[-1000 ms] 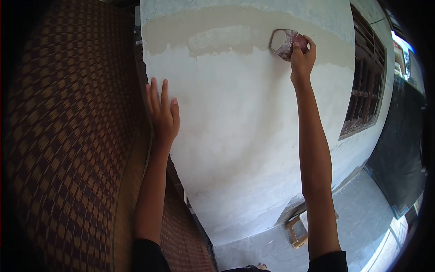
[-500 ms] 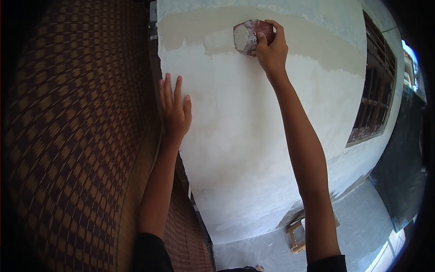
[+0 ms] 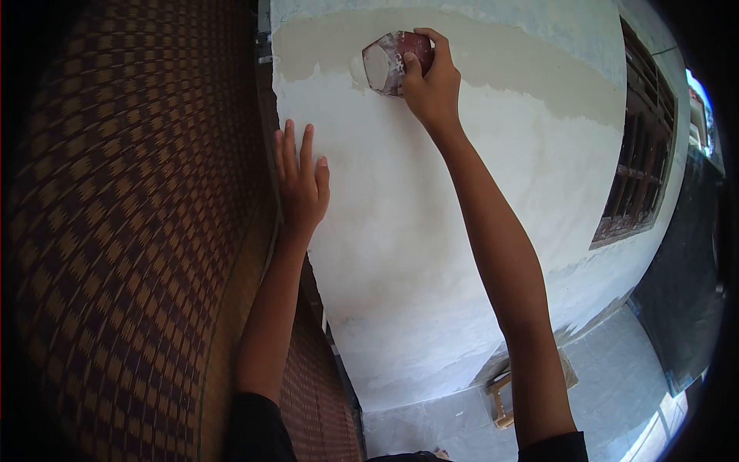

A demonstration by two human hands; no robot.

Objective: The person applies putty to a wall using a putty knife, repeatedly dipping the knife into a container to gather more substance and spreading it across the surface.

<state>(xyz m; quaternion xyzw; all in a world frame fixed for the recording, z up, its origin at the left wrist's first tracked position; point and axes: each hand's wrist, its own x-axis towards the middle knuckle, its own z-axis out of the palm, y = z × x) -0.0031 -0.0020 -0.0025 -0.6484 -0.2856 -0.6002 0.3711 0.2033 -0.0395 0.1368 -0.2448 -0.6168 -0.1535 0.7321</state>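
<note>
Wall surface and scraper, seen from the head. The scraper (image 3: 394, 63) lies against the far part of the white wall (image 3: 400, 262), left of its middle, within a beige band of filler (image 3: 531, 65). It is a flat, many-sided plate, reddish brown toward its right side and smeared with white across the middle; a smooth, pale lump of putty (image 3: 376, 68) covers its left portion. The right hand (image 3: 435, 86) has its grip closed on the scraper's right side, the thumb laid over the visible face and a finger bent around the far edge. The left hand (image 3: 303, 189) has its grip relaxed, the fingers straight and slightly spread, at the wall's left edge; whether the palm presses on the wall cannot be told. The band runs from left to right with a ragged near border, and a paler patch shows just left of the scraper. A brown woven mat (image 3: 138, 208) stands to the left; a barred window (image 3: 637, 146) is set at the right. On the grey floor (image 3: 616, 369), a small wooden frame (image 3: 502, 400) sits partly behind the right forearm.
</note>
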